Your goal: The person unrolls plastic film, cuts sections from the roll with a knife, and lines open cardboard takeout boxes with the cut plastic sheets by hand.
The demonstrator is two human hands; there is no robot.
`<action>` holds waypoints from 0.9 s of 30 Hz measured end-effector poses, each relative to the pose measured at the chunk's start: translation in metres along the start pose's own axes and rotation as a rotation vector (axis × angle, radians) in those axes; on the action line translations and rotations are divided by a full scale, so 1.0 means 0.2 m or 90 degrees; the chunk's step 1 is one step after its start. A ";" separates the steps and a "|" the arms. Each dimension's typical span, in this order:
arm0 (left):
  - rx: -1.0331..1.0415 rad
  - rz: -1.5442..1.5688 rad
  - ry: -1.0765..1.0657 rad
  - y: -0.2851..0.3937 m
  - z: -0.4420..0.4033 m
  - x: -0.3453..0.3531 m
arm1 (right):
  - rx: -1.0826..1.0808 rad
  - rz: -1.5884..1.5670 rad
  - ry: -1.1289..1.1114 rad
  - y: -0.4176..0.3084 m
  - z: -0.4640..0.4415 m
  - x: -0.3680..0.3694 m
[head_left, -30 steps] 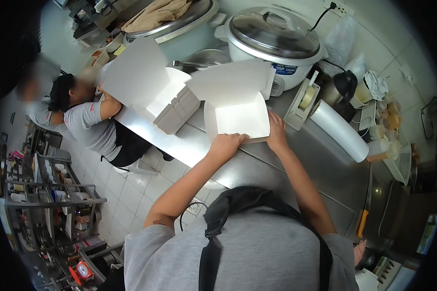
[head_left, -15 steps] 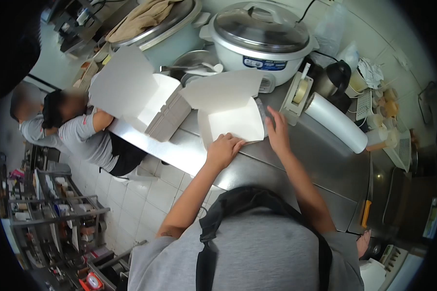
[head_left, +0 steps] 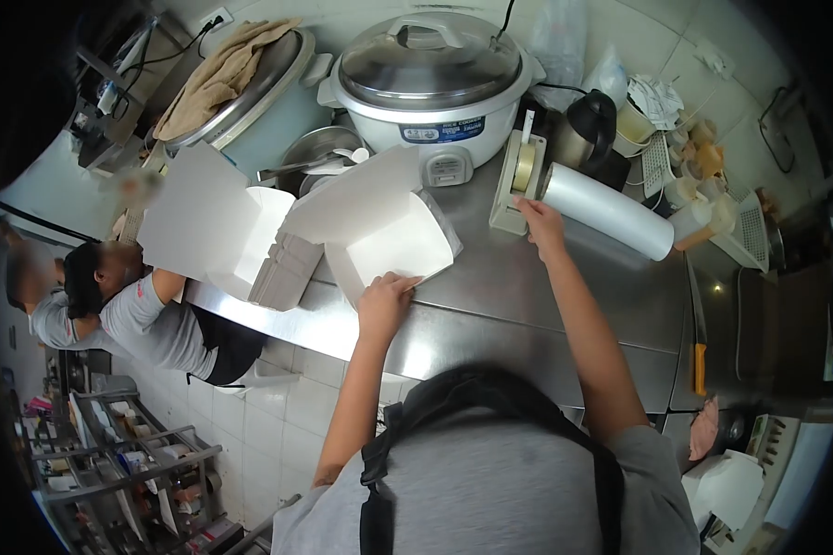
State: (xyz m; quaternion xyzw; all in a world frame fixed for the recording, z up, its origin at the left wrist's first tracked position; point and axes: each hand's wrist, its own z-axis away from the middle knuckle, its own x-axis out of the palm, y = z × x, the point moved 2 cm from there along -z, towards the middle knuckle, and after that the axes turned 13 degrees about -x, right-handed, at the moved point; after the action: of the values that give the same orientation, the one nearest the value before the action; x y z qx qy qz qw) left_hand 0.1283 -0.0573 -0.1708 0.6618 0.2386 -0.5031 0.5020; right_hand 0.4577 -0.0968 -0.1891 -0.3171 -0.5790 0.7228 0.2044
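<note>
A white cardboard takeout box (head_left: 389,250) sits on the steel counter with its lid raised and its inside bare. My left hand (head_left: 386,301) grips the box's front edge, fingers over the rim. To the right stands a tape dispenser (head_left: 507,215) holding a roll of yellowish tape (head_left: 524,167). My right hand (head_left: 543,228) is at the near end of the dispenser, its fingertips pinched together at the tape's end; the strip itself is too small to make out. A stack of takeout boxes (head_left: 292,268), the top one open, lies left of the first box.
A large rice cooker (head_left: 435,116) stands behind the box, with a metal bowl (head_left: 319,148) beside it. A roll of plastic film (head_left: 611,211) lies right of the dispenser. A yellow-handled knife (head_left: 700,368) lies at the right. Two people in grey shirts (head_left: 143,319) are at the left.
My right hand has left the box's right side and reached the tape dispenser, fingers closing. My left hand stays on the box's front edge. The view has shifted.
</note>
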 end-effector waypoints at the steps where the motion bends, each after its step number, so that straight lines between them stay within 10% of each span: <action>1: -0.012 0.003 0.005 -0.01 0.00 0.00 | 0.034 -0.091 -0.021 0.02 -0.02 0.00; 5: -0.034 0.004 0.014 0.00 0.02 0.00 | 0.170 -0.347 -0.034 0.06 -0.07 0.01; 14: -0.033 0.010 0.000 0.01 -0.01 -0.01 | 0.008 -0.573 0.107 -0.04 0.16 0.16; 27: -0.022 0.041 0.001 0.00 -0.02 -0.02 | -0.004 -0.391 0.067 0.14 0.18 0.12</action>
State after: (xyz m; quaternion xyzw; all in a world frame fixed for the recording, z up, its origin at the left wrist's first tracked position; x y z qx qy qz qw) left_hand 0.1281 -0.0538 -0.1674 0.6609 0.2258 -0.4820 0.5291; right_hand 0.4176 -0.1142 -0.2165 -0.1647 -0.6385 0.6082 0.4419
